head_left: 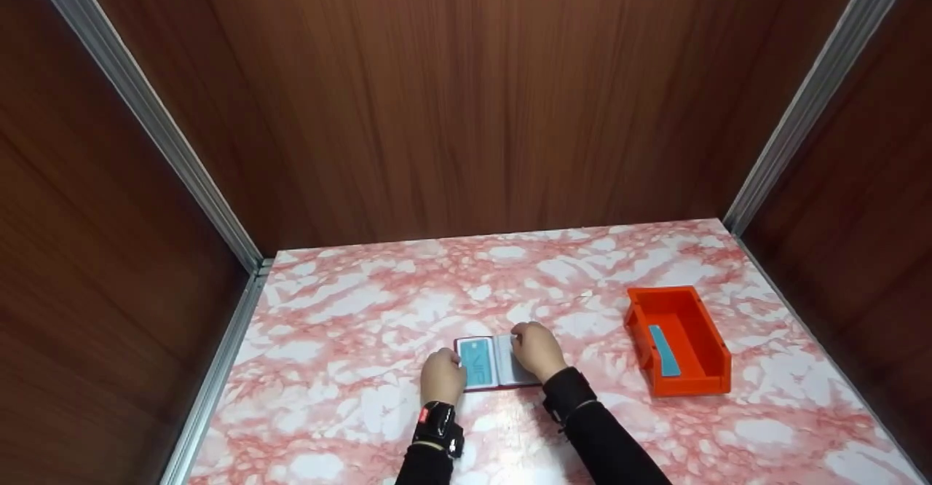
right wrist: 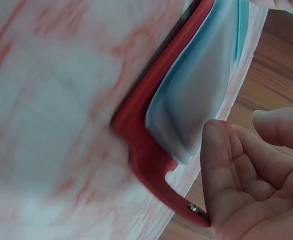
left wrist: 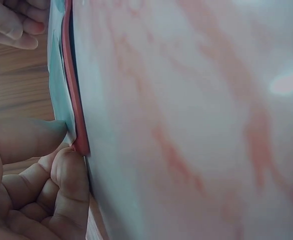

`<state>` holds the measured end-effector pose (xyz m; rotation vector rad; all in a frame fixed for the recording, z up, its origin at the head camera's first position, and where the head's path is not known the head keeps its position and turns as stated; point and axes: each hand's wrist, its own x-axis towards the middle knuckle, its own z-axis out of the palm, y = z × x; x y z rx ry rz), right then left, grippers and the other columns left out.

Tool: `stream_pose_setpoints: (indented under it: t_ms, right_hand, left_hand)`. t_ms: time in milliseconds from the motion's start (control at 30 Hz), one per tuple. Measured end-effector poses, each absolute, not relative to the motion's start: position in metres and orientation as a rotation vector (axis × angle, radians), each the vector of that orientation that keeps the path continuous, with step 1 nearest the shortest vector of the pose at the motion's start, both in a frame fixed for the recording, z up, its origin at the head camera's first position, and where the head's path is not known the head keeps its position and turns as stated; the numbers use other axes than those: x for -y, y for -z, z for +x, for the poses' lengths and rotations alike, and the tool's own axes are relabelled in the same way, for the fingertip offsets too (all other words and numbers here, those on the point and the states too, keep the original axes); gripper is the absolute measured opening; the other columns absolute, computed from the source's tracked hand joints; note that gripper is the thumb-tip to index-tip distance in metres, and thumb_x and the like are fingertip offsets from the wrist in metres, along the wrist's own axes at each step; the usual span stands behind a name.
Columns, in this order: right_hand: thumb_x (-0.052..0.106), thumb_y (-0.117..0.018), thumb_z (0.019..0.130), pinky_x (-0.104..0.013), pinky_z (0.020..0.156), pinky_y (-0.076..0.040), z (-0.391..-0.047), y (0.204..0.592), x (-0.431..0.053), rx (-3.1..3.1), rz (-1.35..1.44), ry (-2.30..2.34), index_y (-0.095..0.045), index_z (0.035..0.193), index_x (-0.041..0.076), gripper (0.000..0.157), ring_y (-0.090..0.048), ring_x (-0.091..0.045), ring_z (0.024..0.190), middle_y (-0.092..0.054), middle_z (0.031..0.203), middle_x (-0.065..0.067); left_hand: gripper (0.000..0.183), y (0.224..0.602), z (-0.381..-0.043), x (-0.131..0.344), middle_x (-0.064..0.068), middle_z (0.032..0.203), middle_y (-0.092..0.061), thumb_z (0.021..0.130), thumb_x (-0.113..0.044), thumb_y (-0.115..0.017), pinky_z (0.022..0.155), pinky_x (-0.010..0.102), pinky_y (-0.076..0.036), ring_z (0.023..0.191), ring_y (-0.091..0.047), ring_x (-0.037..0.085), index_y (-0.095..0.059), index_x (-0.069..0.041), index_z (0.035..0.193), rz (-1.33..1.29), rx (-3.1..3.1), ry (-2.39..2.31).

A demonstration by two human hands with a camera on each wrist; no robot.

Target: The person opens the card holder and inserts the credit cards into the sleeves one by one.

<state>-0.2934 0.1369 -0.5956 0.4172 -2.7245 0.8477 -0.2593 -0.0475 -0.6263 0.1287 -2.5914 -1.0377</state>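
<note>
A small red-covered card holder (head_left: 496, 361) lies spread flat on the table, a blue card (head_left: 477, 365) in its left side. At its left edge my left hand (head_left: 443, 377) pinches a corner; the left wrist view shows thumb above the sleeves and bent finger at the red cover (left wrist: 75, 95). My right hand (head_left: 539, 352) is over the right side. Seen from the right wrist, its fingers bend loosely beside the clear sleeves (right wrist: 194, 85), thumb apart. The red strap (right wrist: 161, 185) with a metal snap (right wrist: 193, 208) reaches out to that hand.
To the right stands an orange open-front bin (head_left: 688, 384) with a light blue strip (head_left: 665, 352) along its left inner side. The pink-and-white marbled table (head_left: 349, 325) is bounded by brown wood-look panels (head_left: 495, 106) and metal rails (head_left: 211, 383).
</note>
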Motion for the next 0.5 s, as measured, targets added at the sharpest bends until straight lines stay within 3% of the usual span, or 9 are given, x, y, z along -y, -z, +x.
stream_pose_setpoints:
  t_ms: [500]
  right_hand:
    - [-0.003, -0.069, 0.084, -0.048, 0.079, -0.051, -0.297, 0.602, -0.151, 2.696, 0.407, -0.811, -0.070, 0.093, -0.007, 0.010, -0.066, -0.038, 0.085, -0.068, 0.087, -0.020]
  left_hand:
    - [0.013, 0.628, -0.260, 0.047, 0.004, 0.065, -0.057, 0.068, 0.003, -0.074, 0.066, 0.042, -0.048, 0.066, -0.059, 0.027, -0.064, -0.003, 0.075, 0.127, 2.594, 1.039]
